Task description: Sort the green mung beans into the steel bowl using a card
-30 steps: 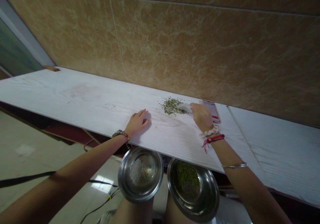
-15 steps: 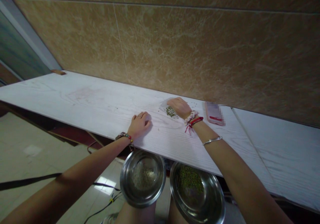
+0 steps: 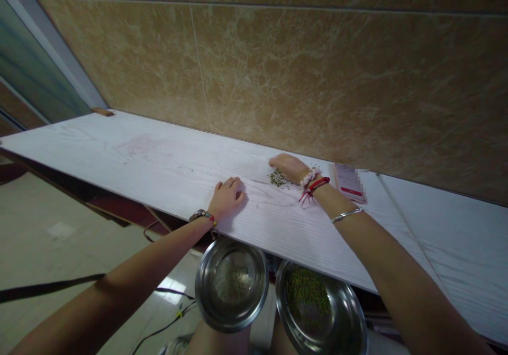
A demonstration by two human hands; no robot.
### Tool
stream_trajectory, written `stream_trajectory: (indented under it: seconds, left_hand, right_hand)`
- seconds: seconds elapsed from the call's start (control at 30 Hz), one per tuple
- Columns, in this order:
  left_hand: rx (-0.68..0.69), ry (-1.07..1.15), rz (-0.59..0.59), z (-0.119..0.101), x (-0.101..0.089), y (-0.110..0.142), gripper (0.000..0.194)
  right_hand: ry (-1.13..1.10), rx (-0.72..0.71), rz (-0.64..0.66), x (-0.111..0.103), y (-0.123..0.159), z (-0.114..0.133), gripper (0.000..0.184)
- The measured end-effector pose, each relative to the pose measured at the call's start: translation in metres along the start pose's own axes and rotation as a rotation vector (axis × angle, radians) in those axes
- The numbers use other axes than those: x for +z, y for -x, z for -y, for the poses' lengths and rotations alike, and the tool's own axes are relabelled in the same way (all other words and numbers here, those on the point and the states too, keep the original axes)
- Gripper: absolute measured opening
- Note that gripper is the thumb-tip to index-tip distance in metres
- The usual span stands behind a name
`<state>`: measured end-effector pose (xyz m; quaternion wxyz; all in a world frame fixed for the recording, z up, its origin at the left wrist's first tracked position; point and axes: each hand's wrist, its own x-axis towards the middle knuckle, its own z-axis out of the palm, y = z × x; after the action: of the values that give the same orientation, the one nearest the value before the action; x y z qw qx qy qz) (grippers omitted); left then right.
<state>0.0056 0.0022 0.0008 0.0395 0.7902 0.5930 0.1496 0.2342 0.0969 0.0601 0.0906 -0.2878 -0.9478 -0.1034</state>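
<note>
My left hand lies on the white wood-grain tabletop, palm down, fingers loosely stretched out and nothing in them. My right hand bends over a small pile of green beans near the wall. Its fingers curl down and inward; the back of the hand hides the fingertips and whatever they hold. Some beans lie under the palm and beside the wrist. Below the table's front edge, a steel bowl holds pale grains in a shallow layer. Another steel bowl to its right contains many green beans.
A phone lies right of my right wrist. Brown marbled tiles rise directly behind the table. A small brown block sits at the far left end. My knees are under the bowls; a dark cable runs over the floor.
My right hand has shifted slightly over the bean pile, and the pale see-through patch beside it shows far less. My left hand keeps its place on the table. The whole view has shifted a little.
</note>
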Motion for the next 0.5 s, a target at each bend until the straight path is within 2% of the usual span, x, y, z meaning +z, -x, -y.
stream_trajectory:
  seconds: [0.33,0.5]
  left_hand:
    - [-0.002,-0.011,0.018,-0.002,-0.003,0.001,0.038]
    - [0.005,-0.014,-0.003,-0.001,-0.001,0.000,0.035]
  right_hand:
    - [-0.024,-0.031,0.005,-0.022,0.058,-0.001,0.041]
    - [-0.007,-0.060,-0.045,-0.028,0.083,0.004,0.041]
